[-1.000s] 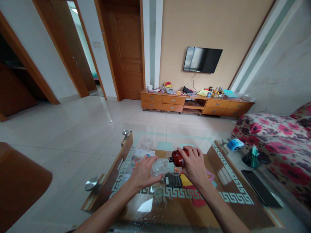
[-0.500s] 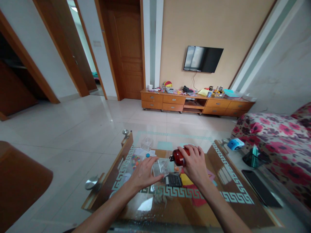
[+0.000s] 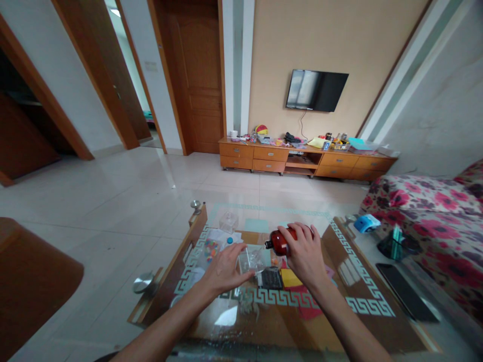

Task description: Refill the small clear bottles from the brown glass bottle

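Slightly rightward goes the reddish-brown bottle (image 3: 279, 243), the right hand (image 3: 305, 249) wrapped round its body, nearly level above the glass table (image 3: 271, 334), its dark mouth aimed at the clear box (image 3: 249, 260). And the left hand (image 3: 226, 270) has that box pinched between thumb and fingers! Contents? Hard to make out through the shine. Pale print on the black packet (image 3: 270, 278), just below, is too small to read. Multicoloured pieces (image 3: 211, 249) cluster near a blue cap (image 3: 230, 241); farther back, a second clear box (image 3: 228, 221); off right, a black holder (image 3: 385, 247) carries pale green sticks (image 3: 397, 236).
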A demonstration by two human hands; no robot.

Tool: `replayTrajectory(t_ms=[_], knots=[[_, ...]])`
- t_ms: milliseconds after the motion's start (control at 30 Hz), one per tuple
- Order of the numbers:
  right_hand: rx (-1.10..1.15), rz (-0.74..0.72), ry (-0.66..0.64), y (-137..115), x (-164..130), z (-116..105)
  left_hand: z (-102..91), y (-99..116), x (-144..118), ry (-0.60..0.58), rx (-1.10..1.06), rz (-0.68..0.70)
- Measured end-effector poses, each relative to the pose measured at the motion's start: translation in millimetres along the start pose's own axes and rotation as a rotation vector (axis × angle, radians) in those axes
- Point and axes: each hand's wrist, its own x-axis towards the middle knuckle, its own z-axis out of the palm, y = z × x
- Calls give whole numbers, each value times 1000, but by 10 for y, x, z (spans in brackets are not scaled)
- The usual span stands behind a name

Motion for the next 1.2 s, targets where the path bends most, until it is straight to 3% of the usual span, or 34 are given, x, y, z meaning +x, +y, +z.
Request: replayTrajectory(t_ms=[800,1200], knots=[[2,6,2,23,4,-40,169,-154,-36,-43,-47,-56],[5,-12,27,-1,24,-35,134,-147,-56,-53,-37,-60]])
